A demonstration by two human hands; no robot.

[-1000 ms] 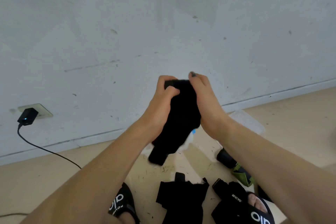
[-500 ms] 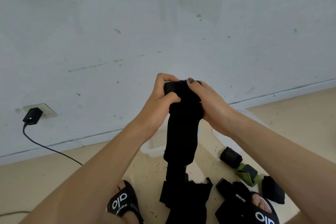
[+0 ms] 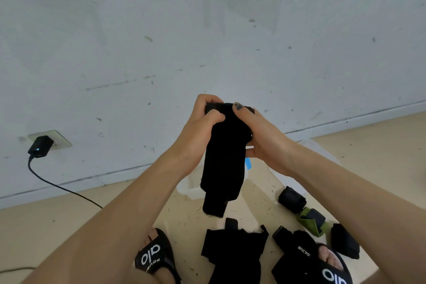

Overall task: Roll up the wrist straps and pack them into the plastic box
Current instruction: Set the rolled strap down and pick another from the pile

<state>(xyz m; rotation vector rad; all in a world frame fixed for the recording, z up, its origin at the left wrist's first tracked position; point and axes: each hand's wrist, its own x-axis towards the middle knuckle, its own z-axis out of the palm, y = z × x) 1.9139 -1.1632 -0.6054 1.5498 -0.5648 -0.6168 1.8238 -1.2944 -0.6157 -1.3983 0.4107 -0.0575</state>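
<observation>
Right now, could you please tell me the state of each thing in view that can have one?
Black wrist strap: top rolled, tail hanging free above the floor.
Left hand: grips the roll.
Right hand: grips the roll.
Plastic box: on the floor, mostly hidden; contents unclear.
Rolled black strap: rolled, on the floor.
Green strap: rolled, on the floor.
Loose black straps: unrolled, heaped.
Charger: plugged in, lit.

left hand (image 3: 198, 127): raised, fingers curled, gripping | right hand (image 3: 265, 136): raised, fingers curled, gripping
</observation>
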